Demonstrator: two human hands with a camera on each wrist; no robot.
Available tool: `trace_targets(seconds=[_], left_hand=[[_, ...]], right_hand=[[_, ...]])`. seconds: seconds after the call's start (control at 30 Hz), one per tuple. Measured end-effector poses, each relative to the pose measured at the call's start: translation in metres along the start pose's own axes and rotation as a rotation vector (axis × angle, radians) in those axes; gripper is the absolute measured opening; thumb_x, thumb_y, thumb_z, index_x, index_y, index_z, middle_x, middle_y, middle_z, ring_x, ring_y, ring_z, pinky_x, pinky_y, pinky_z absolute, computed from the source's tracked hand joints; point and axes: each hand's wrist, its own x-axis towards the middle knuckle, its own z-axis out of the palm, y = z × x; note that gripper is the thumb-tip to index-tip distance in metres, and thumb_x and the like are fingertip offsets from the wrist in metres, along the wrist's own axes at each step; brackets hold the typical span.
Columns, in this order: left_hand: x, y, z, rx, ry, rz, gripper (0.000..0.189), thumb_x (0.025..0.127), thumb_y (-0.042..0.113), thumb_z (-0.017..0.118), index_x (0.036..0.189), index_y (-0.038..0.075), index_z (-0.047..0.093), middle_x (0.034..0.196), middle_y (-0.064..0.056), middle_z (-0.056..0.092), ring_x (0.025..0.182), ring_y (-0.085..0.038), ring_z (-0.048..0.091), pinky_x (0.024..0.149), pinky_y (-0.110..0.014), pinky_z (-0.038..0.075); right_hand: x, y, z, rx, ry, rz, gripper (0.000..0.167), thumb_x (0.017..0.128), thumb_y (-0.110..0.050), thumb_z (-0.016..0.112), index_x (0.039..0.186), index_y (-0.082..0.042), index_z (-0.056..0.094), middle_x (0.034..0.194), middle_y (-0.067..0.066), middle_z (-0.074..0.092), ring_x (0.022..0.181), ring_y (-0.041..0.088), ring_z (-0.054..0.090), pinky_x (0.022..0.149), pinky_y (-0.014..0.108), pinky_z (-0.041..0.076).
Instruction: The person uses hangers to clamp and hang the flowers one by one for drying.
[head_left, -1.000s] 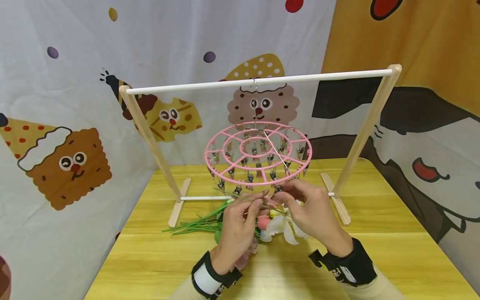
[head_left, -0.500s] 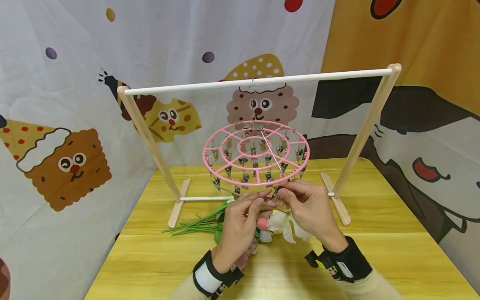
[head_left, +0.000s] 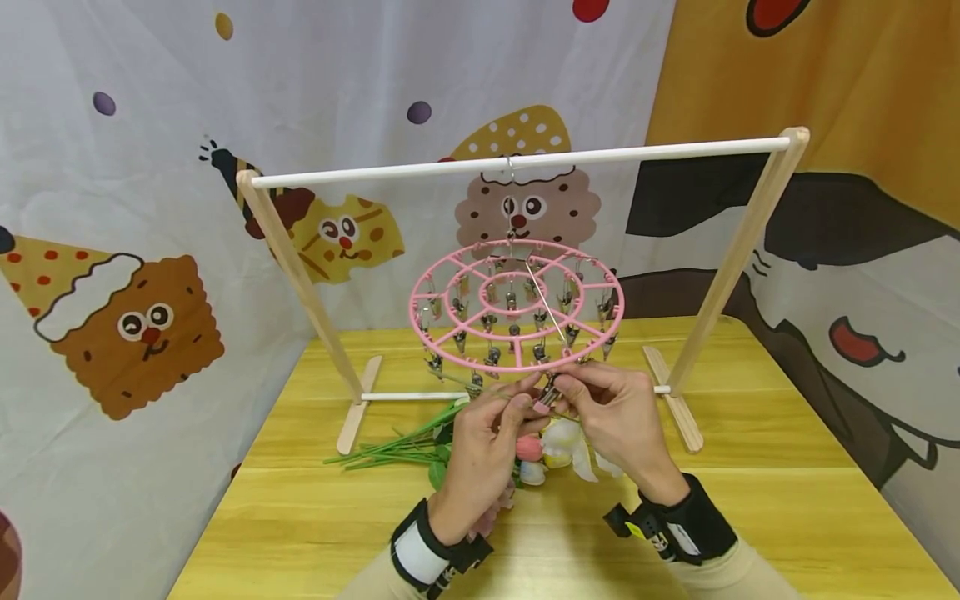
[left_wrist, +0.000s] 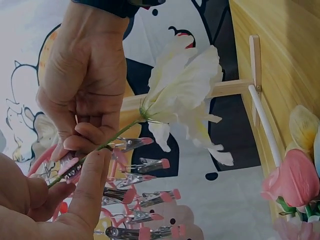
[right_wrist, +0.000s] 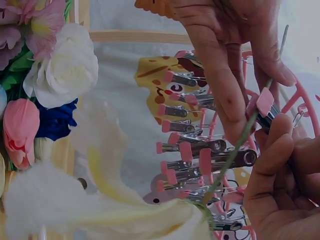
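Observation:
My left hand [head_left: 483, 442] holds the thin green stem [right_wrist: 234, 152] of a white lily [left_wrist: 185, 87] between thumb and fingers. The lily's bloom hangs off to the right, below my right hand [head_left: 626, 421]. That hand pinches a metal clip [head_left: 549, 390] with pink tips at the near rim of a round pink clip hanger [head_left: 517, 368]. In the right wrist view, the clip's pink tips [right_wrist: 265, 101] lie right at the stem, on either side of it. Fingers partly cover the clip in the left wrist view.
A wooden stand with a white top rod [head_left: 390, 173] carries the hanger, whose other clips [right_wrist: 177, 125] dangle close to both hands. Artificial flowers, among them a pink tulip [left_wrist: 295, 177] and a white rose [right_wrist: 65, 67], lie beneath on the wooden table [head_left: 285, 517].
My right hand has shifted slightly left, and the clip in it has tilted, its pink tips now beside the stem at my left fingers. The left hand has barely moved.

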Motion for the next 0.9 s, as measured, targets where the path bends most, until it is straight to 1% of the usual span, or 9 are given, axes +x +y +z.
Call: trace_targets(seconds=[0.13, 0.23, 0.33, 0.37, 0.43, 0.5, 0.6, 0.73, 0.9], left_hand=[[0.0008, 0.0009, 0.0008, -0.020, 0.011, -0.022, 0.034, 0.124, 0.016, 0.059, 0.117, -0.004, 0.086, 0.148, -0.022, 0.075, 0.123, -0.032, 0.084, 0.098, -0.033, 0.072], [0.0012, 0.0009, 0.0011, -0.061, 0.012, -0.027, 0.034, 0.124, 0.014, 0.059, 0.116, -0.006, 0.084, 0.147, -0.024, 0.074, 0.128, -0.035, 0.081, 0.101, -0.034, 0.070], [0.0004, 0.0010, 0.0002, -0.042, 0.013, -0.031, 0.034, 0.124, 0.015, 0.059, 0.118, -0.005, 0.085, 0.154, -0.022, 0.073, 0.137, -0.035, 0.077, 0.100, -0.033, 0.071], [0.0002, 0.0011, -0.0002, -0.034, 0.011, -0.032, 0.035, 0.124, 0.016, 0.058, 0.115, -0.006, 0.085, 0.155, -0.022, 0.073, 0.138, -0.035, 0.076, 0.099, -0.033, 0.071], [-0.0004, 0.0004, -0.0010, -0.026, 0.013, -0.040, 0.036, 0.124, 0.017, 0.058, 0.115, -0.006, 0.085, 0.158, -0.022, 0.072, 0.136, -0.035, 0.078, 0.098, -0.032, 0.071], [-0.0007, 0.0001, -0.0013, -0.043, 0.006, -0.052, 0.036, 0.124, 0.017, 0.058, 0.119, -0.007, 0.084, 0.159, -0.024, 0.071, 0.133, -0.035, 0.081, 0.099, -0.033, 0.071], [-0.0012, -0.0003, -0.0021, -0.056, -0.003, -0.063, 0.035, 0.125, 0.018, 0.057, 0.137, -0.006, 0.080, 0.155, -0.024, 0.072, 0.121, -0.037, 0.086, 0.099, -0.033, 0.071], [-0.0023, 0.0018, -0.0039, -0.041, -0.024, -0.084, 0.040, 0.125, 0.020, 0.057, 0.158, 0.001, 0.070, 0.148, -0.022, 0.075, 0.119, -0.038, 0.086, 0.100, -0.032, 0.071], [-0.0038, 0.0019, -0.0081, 0.011, -0.058, -0.093, 0.043, 0.126, 0.023, 0.054, 0.164, 0.003, 0.065, 0.142, -0.019, 0.081, 0.120, -0.041, 0.086, 0.100, -0.031, 0.071]], right_hand=[[-0.0005, 0.0006, 0.0014, 0.001, 0.005, 0.019, 0.016, 0.107, 0.010, 0.077, 0.116, 0.004, 0.089, 0.091, 0.020, 0.085, 0.073, 0.004, 0.080, 0.065, 0.023, 0.068], [-0.0004, 0.0007, 0.0016, 0.003, 0.004, 0.043, 0.016, 0.107, 0.008, 0.077, 0.118, 0.004, 0.089, 0.092, 0.021, 0.085, 0.073, 0.006, 0.081, 0.064, 0.024, 0.068], [-0.0005, 0.0010, 0.0015, -0.009, -0.006, 0.064, 0.016, 0.108, 0.007, 0.077, 0.120, 0.005, 0.088, 0.092, 0.021, 0.086, 0.073, 0.007, 0.082, 0.063, 0.026, 0.068], [-0.0006, 0.0012, 0.0012, -0.014, -0.009, 0.073, 0.016, 0.109, 0.006, 0.077, 0.120, 0.004, 0.088, 0.091, 0.021, 0.086, 0.073, 0.008, 0.082, 0.063, 0.027, 0.068], [-0.0013, 0.0015, 0.0006, -0.028, -0.020, 0.087, 0.016, 0.109, 0.005, 0.077, 0.121, 0.004, 0.088, 0.090, 0.019, 0.086, 0.073, 0.008, 0.082, 0.062, 0.028, 0.068], [-0.0026, 0.0016, -0.0001, -0.043, -0.035, 0.098, 0.017, 0.110, 0.003, 0.077, 0.123, 0.003, 0.088, 0.089, 0.018, 0.086, 0.074, 0.008, 0.081, 0.064, 0.029, 0.069], [-0.0048, 0.0018, -0.0019, -0.065, -0.056, 0.107, 0.018, 0.111, -0.001, 0.077, 0.126, 0.001, 0.088, 0.088, 0.015, 0.086, 0.074, 0.009, 0.081, 0.065, 0.031, 0.069], [-0.0070, 0.0023, -0.0046, -0.084, -0.081, 0.093, 0.020, 0.112, -0.001, 0.077, 0.129, 0.000, 0.087, 0.090, 0.013, 0.086, 0.076, 0.009, 0.081, 0.067, 0.030, 0.069], [-0.0056, 0.0040, -0.0080, -0.076, -0.119, 0.063, 0.023, 0.114, -0.002, 0.074, 0.135, -0.001, 0.085, 0.093, 0.013, 0.084, 0.076, 0.016, 0.080, 0.069, 0.028, 0.068]])
